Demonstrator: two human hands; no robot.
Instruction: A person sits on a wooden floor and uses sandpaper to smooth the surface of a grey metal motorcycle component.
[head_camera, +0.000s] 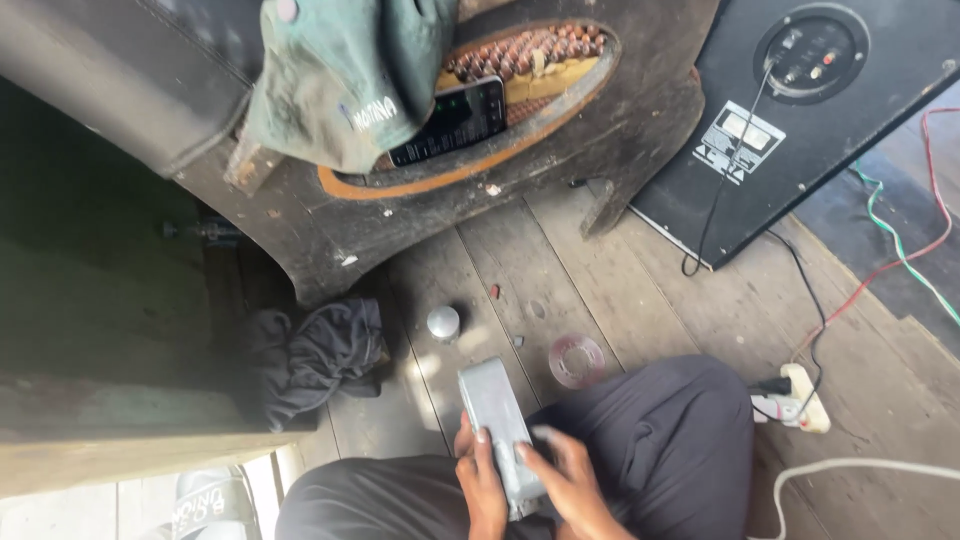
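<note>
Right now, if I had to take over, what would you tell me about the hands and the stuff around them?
Left hand: wrapped around the lower end of the grey metal block, thumb on top.
Right hand: fingers laid on the block's right side.
The block rests over the lap, tilted up toward the floor planks.
Nearby on the planks: small silver cap, clear round lid, dark cloth.
Done or left: cannot tell from this view.

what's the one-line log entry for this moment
left hand: grips grey metal block | right hand: on block's side | floor: small silver cap, clear round lid, dark cloth
</note>
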